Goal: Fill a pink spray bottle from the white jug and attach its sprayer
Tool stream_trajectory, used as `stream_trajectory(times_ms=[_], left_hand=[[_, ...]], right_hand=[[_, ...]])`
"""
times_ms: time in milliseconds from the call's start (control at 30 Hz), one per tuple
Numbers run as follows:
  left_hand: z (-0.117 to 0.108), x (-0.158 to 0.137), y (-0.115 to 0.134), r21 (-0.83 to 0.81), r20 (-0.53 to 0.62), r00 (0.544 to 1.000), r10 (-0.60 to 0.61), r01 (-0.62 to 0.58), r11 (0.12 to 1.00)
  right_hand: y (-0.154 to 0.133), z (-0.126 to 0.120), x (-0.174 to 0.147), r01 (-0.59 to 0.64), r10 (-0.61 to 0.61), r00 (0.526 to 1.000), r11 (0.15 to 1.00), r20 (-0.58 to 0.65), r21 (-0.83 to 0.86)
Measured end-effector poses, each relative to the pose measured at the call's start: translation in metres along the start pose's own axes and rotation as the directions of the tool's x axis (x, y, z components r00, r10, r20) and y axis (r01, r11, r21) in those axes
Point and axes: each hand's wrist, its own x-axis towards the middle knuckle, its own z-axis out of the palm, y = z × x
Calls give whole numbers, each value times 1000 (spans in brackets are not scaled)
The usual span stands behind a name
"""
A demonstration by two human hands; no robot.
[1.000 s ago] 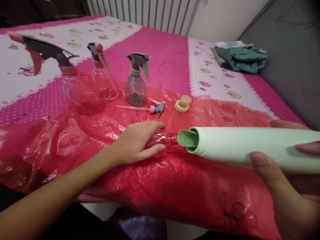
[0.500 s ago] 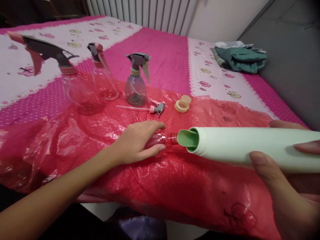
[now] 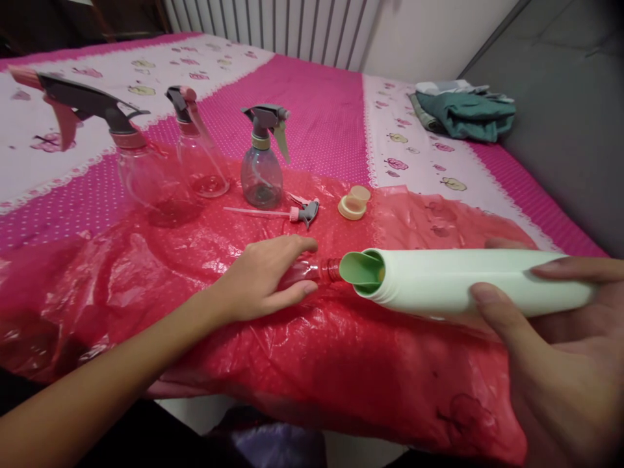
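Note:
My left hand [image 3: 268, 276] is wrapped round a clear plastic bottle [image 3: 308, 270], whose threaded neck points right; the hand hides most of its body. My right hand [image 3: 550, 338] grips a pale green bottle [image 3: 453, 279], held nearly level. A green spout [image 3: 361, 268] at its mouth reaches close to the clear bottle's neck; whether they touch I cannot tell. Beyond my left hand lies a grey and pink spray trigger [image 3: 305, 212] with a thin tube. A yellowish cap [image 3: 353, 203] sits to the right of that trigger.
A grey spray bottle [image 3: 262, 172], a clear pink-headed spray bottle [image 3: 202, 169] and a larger one [image 3: 141, 175] stand at the back left. Red plastic sheeting [image 3: 370, 364] covers the near part of the bed [image 3: 312, 97]. Folded clothes [image 3: 465, 114] lie at the far right.
The pale green bottle has shifted slightly left with my right hand, and more of its rear end shows. My left hand keeps its hold on the clear bottle. The view has shifted a little.

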Motion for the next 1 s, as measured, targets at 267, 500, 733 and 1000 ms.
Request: stream_trajectory(times_ms=[267,500,733,1000], left_hand=[[-1,0,-1,-2,27,999,-24,25,1000],[0,-1,-5,8,-8,1000,-10,10,1000],[1,-3,-7,19,-30,1000,5,-4,1000],[5,-5,-12,21,-34,999,16,-15,1000]], right_hand=[[-5,6,17,-153,158,987,981,-30,121],[6,-9,25,-52,17,958,992,285,115],[15,-24,26,232,-128,890,953,439,-193],[15,-17,24,353,-211,886,884,412,-308]])
